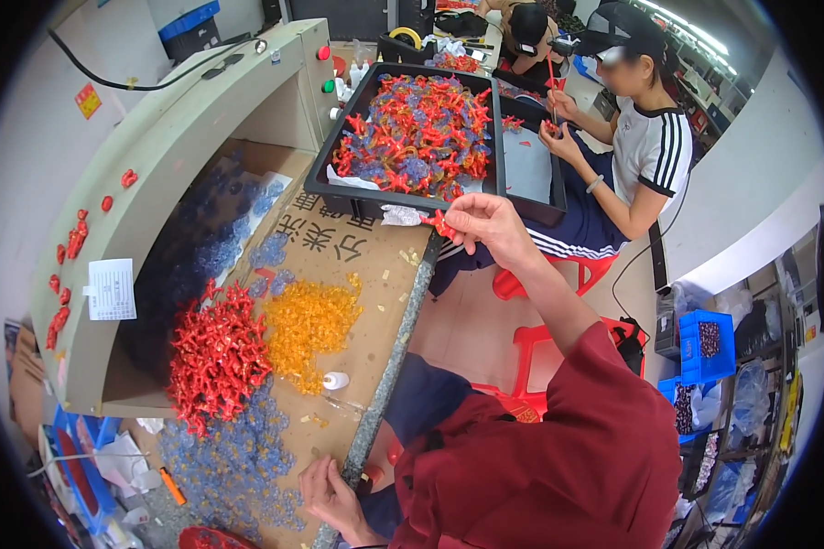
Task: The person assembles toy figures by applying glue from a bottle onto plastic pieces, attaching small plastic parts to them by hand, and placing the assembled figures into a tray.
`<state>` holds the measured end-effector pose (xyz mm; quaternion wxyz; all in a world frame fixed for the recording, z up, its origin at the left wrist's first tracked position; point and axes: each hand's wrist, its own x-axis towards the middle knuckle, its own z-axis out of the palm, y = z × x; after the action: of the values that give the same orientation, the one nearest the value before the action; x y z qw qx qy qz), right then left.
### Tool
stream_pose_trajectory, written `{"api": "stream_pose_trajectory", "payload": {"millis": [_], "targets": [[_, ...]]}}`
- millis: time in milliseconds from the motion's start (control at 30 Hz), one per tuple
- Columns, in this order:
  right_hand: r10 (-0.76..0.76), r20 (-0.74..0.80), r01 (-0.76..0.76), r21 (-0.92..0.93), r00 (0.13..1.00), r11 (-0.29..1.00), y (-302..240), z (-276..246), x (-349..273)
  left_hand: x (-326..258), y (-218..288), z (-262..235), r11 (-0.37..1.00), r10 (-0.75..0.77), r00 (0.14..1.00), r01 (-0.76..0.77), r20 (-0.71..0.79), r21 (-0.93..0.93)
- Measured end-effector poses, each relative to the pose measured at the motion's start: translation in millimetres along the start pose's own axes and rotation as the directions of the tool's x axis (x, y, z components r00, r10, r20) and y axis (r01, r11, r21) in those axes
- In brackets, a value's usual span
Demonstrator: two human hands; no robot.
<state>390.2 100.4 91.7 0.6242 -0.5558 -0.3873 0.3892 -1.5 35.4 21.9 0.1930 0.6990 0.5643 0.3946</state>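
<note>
The right hand [482, 222] pinches a red plastic piece [440, 224] just short of the black tray [343, 123] (heaped high already), where it could slip floorward, while the left hand [331, 499] rests spread on the table edge [395, 343].

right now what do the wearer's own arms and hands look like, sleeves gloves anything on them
Both hands are bare: no gloves, and no rings or watch that can be made out. The right hand comes out of a loose dark red sleeve that ends near the elbow, leaving the forearm uncovered. The left hand shows at the lower edge, its wrist bare.
</note>
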Motion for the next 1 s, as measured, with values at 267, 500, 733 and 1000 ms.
{"api": "stream_pose_trajectory", "payload": {"millis": [267,500,733,1000], "targets": [[-0.017,-0.012,0.019,0.1,1.0,0.995,-6.3,0.9,-0.1,-6.2,-12.5,5.8,0.999,-0.033,0.999,0.032,-0.021,-0.035],[-0.023,0.004,0.022,0.1,1.0,0.995,-4.5,0.6,0.5,-7.8,-17.9,7.0,1.0,-0.011,1.0,0.011,0.02,0.003],[-0.005,0.006,0.004,0.071,1.0,0.997,-4.6,0.2,-3.0,-5.2,-12.1,7.3,1.0,0.0,1.0,0.0,-0.016,0.003],[0.028,0.032,-0.029,0.04,0.999,0.999,-7.2,1.7,-3.4,0.5,4.6,-0.8,0.998,-0.039,0.999,0.038,-0.026,-0.052]]}}
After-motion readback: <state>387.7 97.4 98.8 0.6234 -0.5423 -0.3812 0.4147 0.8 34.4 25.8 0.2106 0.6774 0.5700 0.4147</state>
